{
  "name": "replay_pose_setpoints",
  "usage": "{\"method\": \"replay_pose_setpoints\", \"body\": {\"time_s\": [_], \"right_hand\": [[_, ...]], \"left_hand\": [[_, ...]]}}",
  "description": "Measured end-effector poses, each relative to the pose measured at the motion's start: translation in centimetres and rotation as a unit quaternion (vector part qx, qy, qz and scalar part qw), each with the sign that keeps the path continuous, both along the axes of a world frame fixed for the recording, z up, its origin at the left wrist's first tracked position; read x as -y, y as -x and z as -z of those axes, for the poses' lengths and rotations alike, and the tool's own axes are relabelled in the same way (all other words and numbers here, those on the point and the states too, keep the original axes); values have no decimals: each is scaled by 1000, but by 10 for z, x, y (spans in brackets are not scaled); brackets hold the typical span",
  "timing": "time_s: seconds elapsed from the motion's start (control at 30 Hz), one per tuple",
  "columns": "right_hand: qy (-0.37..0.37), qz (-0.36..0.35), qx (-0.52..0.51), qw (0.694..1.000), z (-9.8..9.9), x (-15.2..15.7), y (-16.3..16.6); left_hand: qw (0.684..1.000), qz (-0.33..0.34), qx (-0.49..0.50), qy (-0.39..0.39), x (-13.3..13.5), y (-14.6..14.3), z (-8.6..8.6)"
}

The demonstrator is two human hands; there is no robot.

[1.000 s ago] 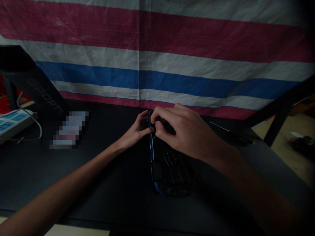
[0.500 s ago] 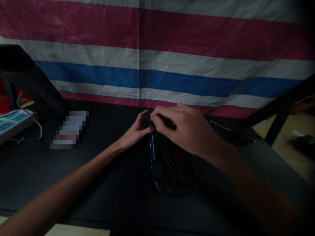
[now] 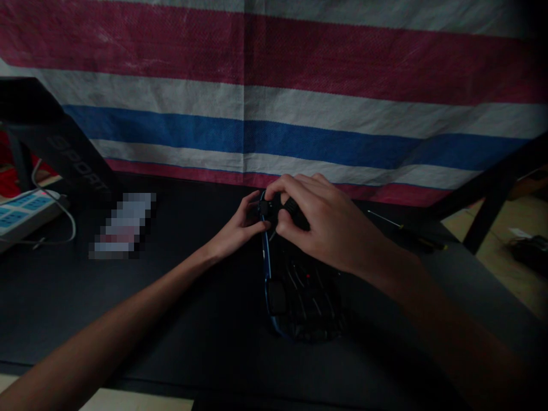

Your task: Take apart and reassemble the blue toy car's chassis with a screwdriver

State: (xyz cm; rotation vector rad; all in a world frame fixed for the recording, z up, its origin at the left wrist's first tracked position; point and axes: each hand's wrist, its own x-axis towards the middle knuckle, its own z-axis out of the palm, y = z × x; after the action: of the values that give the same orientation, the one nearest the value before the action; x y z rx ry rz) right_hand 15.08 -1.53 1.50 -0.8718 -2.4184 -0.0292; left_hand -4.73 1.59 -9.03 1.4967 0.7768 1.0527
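Note:
A long dark device [image 3: 306, 308] with a blue edge, pale lines like wires and a small red spot lies on the black table. It resembles a toy car chassis, with a black wheel-like block [image 3: 276, 297] on its near left side. My left hand [image 3: 237, 225] grips its far left end, thumb and fingers either side of a small black block [image 3: 264, 207]. Just above that end, my right hand [image 3: 319, 211] is curled round a black ribbed piece [image 3: 291, 206], mostly hidden by the fingers. Dim light hides finer detail.
A thin screwdriver [image 3: 402, 228] lies on the table [image 3: 192, 325] to the right. On the left are a phone-like blurred slab [image 3: 124, 222], a white power strip [image 3: 29, 211] with a cable and a dark "SPORT" stand [image 3: 77, 154]. A striped sheet [image 3: 299, 103] hangs behind.
My right hand has shifted slightly right and up with the black ribbed piece, away from the small block at the device's far left end. My left hand stays put.

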Motion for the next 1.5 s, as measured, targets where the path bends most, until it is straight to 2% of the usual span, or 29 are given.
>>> {"method": "replay_pose_setpoints", "body": {"time_s": [0.1, 0.17, 0.23, 0.37, 0.47, 0.6, 0.73, 0.83, 0.97, 1.1, 1.2, 1.33, 1.43, 1.5], "right_hand": [[29, 26, 16, 999, -2, 2, 0], [44, -14, 8, 999, -3, 3, -1], [38, -38, 8, 999, -3, 3, 0], [19, 22, 17, 999, -3, 2, 0], [16, -17, 20, 1000, -2, 1, -1], [15, 72, 26, 997, -1, -1, -2], [19, 23, 12, 999, -1, 0, -4], [29, 63, 16, 997, -2, 2, -3], [35, 4, -4, 999, -3, 4, -1], [36, 55, 10, 998, -3, 3, -1], [28, 10, -1, 1000, -2, 3, -2], [25, 56, 3, 998, -2, 2, -2], [31, 5, -9, 999, -1, 2, -1], [35, 8, -11, 999, -1, 2, 0]], "left_hand": [[1000, -2, -4, 1, 0, 0, 0], [1000, -5, -2, -4, 0, 0, 0], [1000, -5, -4, -9, 1, 0, -1], [1000, -9, -18, 8, 2, 0, -2], [1000, -11, -20, 10, 2, 0, -3], [1000, -3, -6, 12, 2, -1, -2], [1000, -3, -10, 7, 1, -1, -2], [1000, -8, -10, 11, 1, 0, -1], [1000, -7, -14, 3, 1, 0, 0], [1000, -9, -13, 5, 1, 0, -1], [1000, -12, -19, 5, 1, 0, 0], [1000, -8, -9, 1, 1, 0, 1], [1000, -6, -5, -2, 1, 0, 1], [1000, -6, -9, -2, 1, -1, 0]]}}
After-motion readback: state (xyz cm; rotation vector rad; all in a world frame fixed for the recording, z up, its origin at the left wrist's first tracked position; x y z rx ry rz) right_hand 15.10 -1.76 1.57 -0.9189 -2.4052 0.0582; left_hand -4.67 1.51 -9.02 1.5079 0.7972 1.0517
